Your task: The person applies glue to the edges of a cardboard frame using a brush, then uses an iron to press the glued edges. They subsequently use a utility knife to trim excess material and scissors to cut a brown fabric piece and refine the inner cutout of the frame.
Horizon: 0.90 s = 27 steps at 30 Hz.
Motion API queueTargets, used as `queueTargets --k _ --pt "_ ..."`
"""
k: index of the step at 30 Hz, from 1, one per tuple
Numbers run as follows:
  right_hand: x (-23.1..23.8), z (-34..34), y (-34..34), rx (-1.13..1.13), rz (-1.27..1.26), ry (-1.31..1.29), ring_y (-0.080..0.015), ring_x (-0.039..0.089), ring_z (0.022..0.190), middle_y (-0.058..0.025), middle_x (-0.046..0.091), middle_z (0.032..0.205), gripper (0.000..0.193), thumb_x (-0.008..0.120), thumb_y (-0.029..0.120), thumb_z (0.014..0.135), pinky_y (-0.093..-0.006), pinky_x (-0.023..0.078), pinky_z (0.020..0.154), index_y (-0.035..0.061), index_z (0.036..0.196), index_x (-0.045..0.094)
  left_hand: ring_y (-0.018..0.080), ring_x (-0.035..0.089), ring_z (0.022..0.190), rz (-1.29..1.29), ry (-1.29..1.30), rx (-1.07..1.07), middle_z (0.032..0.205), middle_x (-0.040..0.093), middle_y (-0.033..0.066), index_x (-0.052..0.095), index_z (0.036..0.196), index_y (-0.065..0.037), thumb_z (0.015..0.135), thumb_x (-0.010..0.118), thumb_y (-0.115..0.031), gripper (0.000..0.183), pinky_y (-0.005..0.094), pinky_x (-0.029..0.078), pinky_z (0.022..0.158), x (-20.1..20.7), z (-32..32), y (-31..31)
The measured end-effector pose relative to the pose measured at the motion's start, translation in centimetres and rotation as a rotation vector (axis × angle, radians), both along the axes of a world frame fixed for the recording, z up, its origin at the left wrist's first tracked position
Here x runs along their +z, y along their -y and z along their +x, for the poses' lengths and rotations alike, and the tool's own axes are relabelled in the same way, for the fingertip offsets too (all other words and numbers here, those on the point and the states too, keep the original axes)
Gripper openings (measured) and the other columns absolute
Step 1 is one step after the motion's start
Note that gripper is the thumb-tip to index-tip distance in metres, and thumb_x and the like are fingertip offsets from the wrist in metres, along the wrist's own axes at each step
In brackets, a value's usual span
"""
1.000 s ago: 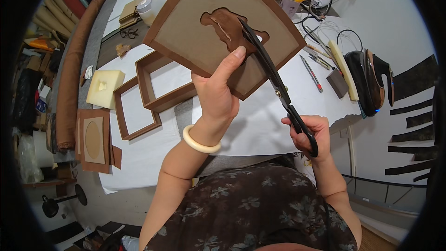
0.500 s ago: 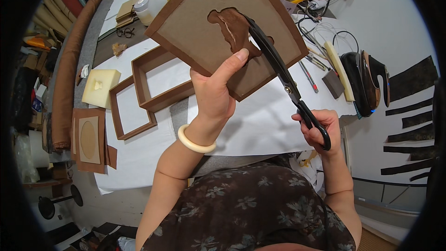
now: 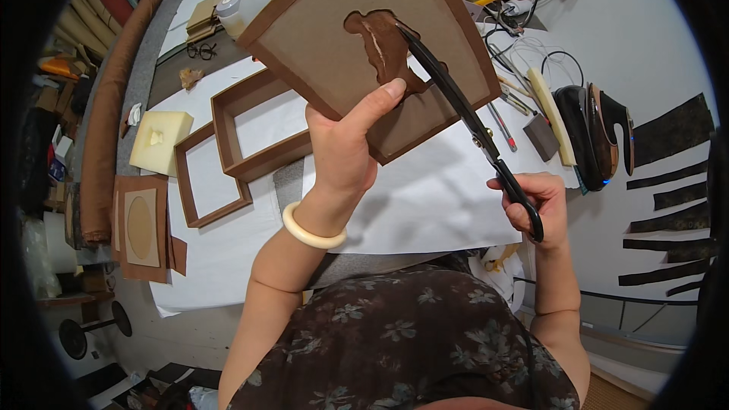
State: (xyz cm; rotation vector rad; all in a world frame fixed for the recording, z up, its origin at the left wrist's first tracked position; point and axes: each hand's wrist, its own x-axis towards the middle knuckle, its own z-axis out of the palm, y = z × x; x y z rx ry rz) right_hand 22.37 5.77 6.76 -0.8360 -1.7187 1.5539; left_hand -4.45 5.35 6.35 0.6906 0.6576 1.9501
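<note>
My left hand (image 3: 349, 137) grips the lower edge of a brown, cloth-edged panel (image 3: 304, 53), thumb on its grey-brown face. An irregular cutout in the panel's middle shows dark brown fabric (image 3: 391, 49) with a slit in it. Long black-handled scissors (image 3: 471, 125) are in my right hand (image 3: 539, 205), its fingers through and around the handle loops. Their blades lie across the panel's face, tips at the upper right edge of the cutout and the brown fabric. A cream bangle (image 3: 313, 229) circles my left wrist.
Two brown open frames (image 3: 250, 171) rest on the white-papered table, beside a yellow foam block (image 3: 161, 143) and brown card pieces (image 3: 143, 231). To the right are pens, a grey block (image 3: 541, 137) and a black iron (image 3: 581, 133). A brown fabric roll (image 3: 114, 137) lines the left.
The scissors' tips have shifted slightly left along the fabric, and their handles now look closer together. My right hand has moved slightly right. The panel stays in my left hand.
</note>
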Motion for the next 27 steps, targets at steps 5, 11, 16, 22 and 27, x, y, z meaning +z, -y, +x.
queueTargets --k 5,11,16,22,27 --pt "0.9 0.8 -0.6 0.006 0.059 0.09 -0.0044 0.046 0.058 0.0021 0.055 0.067 0.035 0.075 0.006 0.079 -0.0203 0.033 0.053 -0.0116 0.108 0.068 0.0164 0.066 0.089 -0.003 -0.041 -0.001 0.101 0.069 0.0084 0.064 0.108 0.002 0.079 0.073 0.001 0.03 0.0314 0.054 0.082 0.3 -0.2 0.1" --pt "1.9 1.4 -1.0 0.014 0.079 0.107 -0.0039 0.046 0.058 0.0018 0.055 0.066 0.04 0.077 0.01 0.078 -0.0204 0.032 0.052 -0.0121 0.11 0.067 0.0149 0.065 0.085 -0.001 -0.124 -0.011 0.096 0.069 0.0062 0.066 0.103 0.0 0.078 0.074 0.001 0.026 0.0302 0.053 0.08 0.4 -0.7 0.0" --pt "1.8 1.6 -1.1 0.023 0.055 0.077 -0.0035 0.045 0.058 0.0017 0.055 0.066 0.041 0.078 0.011 0.078 -0.0202 0.032 0.052 -0.0124 0.11 0.067 0.0133 0.064 0.083 -0.018 -0.157 -0.046 0.093 0.068 0.0046 0.067 0.098 -0.001 0.077 0.076 0.001 0.023 0.0289 0.052 0.078 0.3 -0.7 0.1" --pt "1.6 2.1 -1.4 0.038 0.146 0.107 -0.0033 0.044 0.056 0.0022 0.054 0.064 0.043 0.081 0.017 0.078 -0.0211 0.03 0.05 -0.0119 0.108 0.068 0.0139 0.065 0.084 -0.026 -0.161 -0.051 0.095 0.069 0.0054 0.067 0.101 0.0 0.077 0.075 0.002 0.025 0.0295 0.052 0.079 0.3 -0.8 0.0" --pt "2.5 2.6 -1.5 0.008 0.2 0.171 -0.0031 0.043 0.054 0.0023 0.054 0.062 0.044 0.082 0.02 0.077 -0.0208 0.03 0.049 -0.0104 0.106 0.069 0.0151 0.066 0.088 -0.02 -0.196 -0.095 0.098 0.07 0.007 0.066 0.105 0.0 0.078 0.075 0.003 0.029 0.0297 0.053 0.081 0.6 -1.3 0.1"
